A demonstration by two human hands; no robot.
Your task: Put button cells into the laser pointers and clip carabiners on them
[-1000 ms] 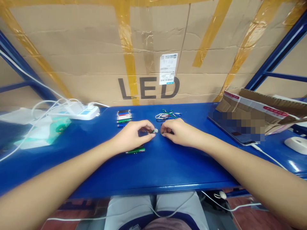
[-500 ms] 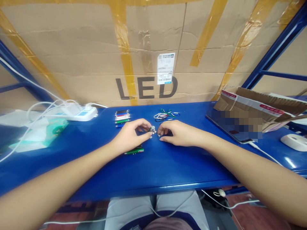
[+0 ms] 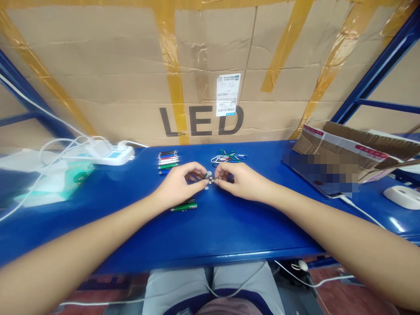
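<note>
A cluster of small silver discs, like button cells, lies on the blue table between my hands. My left hand is at the left edge of the discs, thumb and index finger closed together; a bit of green shows at its fingertips, too small to identify. From the right, my right hand pinches at the discs, seemingly with one small silver disc in its fingertips. A dark round-ended piece shows under its curled fingers. Green pen-like tubes lie below my left hand, partly hidden by it.
Several coloured pen-like tubes lie in a row behind my left hand. Carabiner clips lie behind my right. A power strip and tissue pack are left; a phone, open cardboard box and white device right.
My right hand has moved slightly left, and its thumb and index finger have closed together at the discs. My left hand stays almost in place.
</note>
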